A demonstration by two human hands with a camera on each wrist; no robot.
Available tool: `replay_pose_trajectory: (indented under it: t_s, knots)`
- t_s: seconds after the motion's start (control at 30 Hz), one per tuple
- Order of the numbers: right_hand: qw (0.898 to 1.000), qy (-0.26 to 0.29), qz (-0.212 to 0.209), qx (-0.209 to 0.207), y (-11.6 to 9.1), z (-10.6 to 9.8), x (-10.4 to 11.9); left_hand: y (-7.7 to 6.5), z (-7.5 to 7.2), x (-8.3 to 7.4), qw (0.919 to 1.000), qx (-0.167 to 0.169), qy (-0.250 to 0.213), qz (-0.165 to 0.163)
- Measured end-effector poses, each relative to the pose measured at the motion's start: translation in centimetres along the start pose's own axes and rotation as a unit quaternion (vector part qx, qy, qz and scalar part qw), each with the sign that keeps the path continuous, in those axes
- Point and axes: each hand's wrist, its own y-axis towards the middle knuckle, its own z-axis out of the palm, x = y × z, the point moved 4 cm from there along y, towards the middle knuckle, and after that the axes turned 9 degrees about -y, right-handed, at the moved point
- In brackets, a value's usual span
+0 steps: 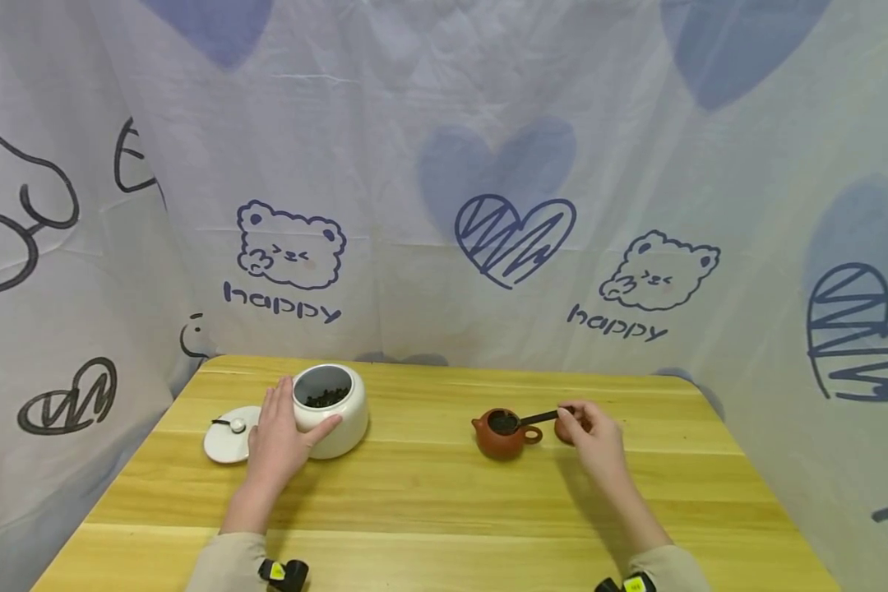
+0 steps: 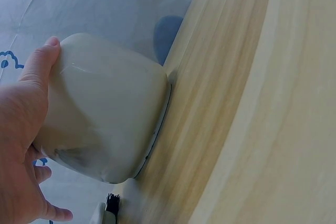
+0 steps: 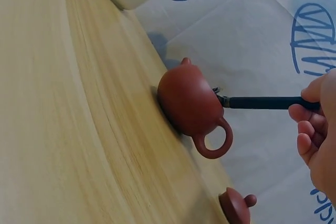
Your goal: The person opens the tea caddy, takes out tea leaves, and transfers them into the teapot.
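My left hand (image 1: 281, 432) holds a round white jar (image 1: 349, 432) by its side, thumb across the front and fingers along the left. Dark tea leaves (image 1: 327, 399) lie inside the jar. To the right, my right hand (image 1: 595, 436) pinches the end of a slim black tea scoop (image 3: 265, 103) between thumb and fingers. Its far end reaches into the mouth of a small reddish-brown teapot (image 1: 499, 444), where dark leaves show at the opening. The teapot stands upright, spout to the left and handle (image 3: 227, 148) to the right.
A white lid (image 1: 225, 444) with a round knob and a dark strip lies left of the jar. The small brown teapot lid (image 3: 235, 206) rests right of the teapot, partly behind my right hand in the head view. A printed cloth (image 1: 414, 312) hangs behind the wooden table (image 1: 429, 510).
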Motion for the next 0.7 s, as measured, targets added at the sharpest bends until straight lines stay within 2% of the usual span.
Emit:
replay_pose_trajectory:
  t_s: [0.13,0.23,0.3,0.47,0.57,0.7]
  knots:
    - [0.998,-0.026,-0.049,-0.018,-0.3,0.0,0.7,0.0,0.1,0.0,1.0000,-0.001,0.000,0.000]
    - [0.993,-0.047,-0.099,-0.041,-0.6,0.1,1.3,0.0,0.1,0.1,1.0000,-0.001,-0.002,-0.001]
    - [0.986,-0.062,-0.142,-0.065,-0.8,0.1,1.6,0.0,0.1,0.1,1.0000,-0.001,-0.002,0.000]
    - [0.959,-0.085,-0.242,-0.125,-1.3,0.0,1.9,0.0,0.0,0.0,1.0000,-0.002,-0.004,0.001]
    - [0.950,-0.083,-0.266,-0.144,-1.5,-0.2,1.7,0.0,0.0,-0.1,1.0000,-0.002,-0.003,0.002]
    - [0.948,-0.084,-0.263,-0.157,-1.6,-0.6,1.2,0.0,-0.1,-0.1,1.0000,-0.002,-0.001,0.002]
